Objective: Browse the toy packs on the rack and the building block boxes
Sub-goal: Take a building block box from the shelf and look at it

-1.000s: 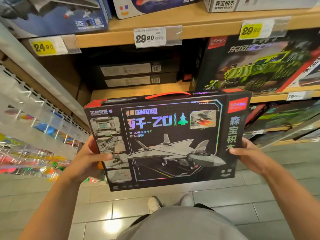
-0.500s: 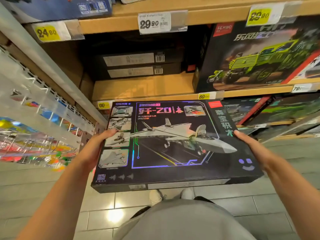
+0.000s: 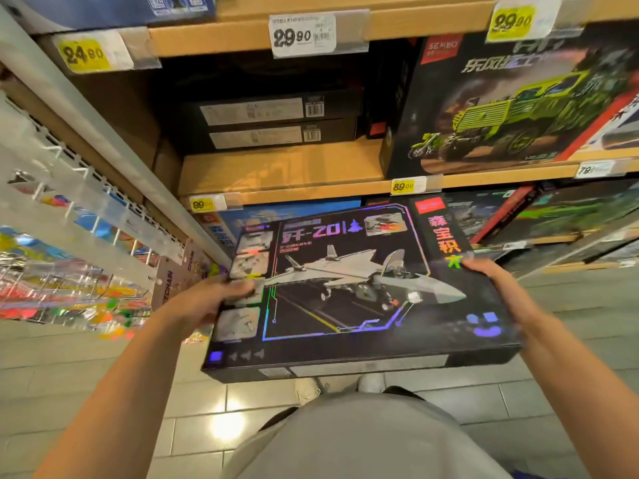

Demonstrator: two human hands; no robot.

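At the far left, the toy packs (image 3: 65,292) hang in bright, shiny wrappers on the rack (image 3: 79,188), blurred but plainly thin and light; they would likely crinkle and swing if touched, and are best lifted by the top where each hangs on its hook.

Next, the left hand (image 3: 211,300) grips the left short edge of the box (image 3: 359,299), thumb curled over the printed face and the other fingers hidden beneath it. The box is held out flat in front of the body, above the tiled floor (image 3: 86,375), with its far edge near the lower shelf (image 3: 294,191). It is a wide, shallow carton, so it should be stiff but ready to bow or tip if taken by one corner. Filled with building blocks, it is probably moderately heavy and its contents may shift. The glossy surface looks slippery, so a hold at both short ends, as here, seems the safest.

Its face is black with rainbow foil lines around a grey fighter jet, small inset pictures down the left side, a red brand label and coloured characters at the right, and a blue smiling mark low at the right.

The right hand (image 3: 498,288) holds the right short edge, fingers lying along the top near the characters; the thumb cannot be seen.

Behind on the right stands a box with a green truck (image 3: 511,108).
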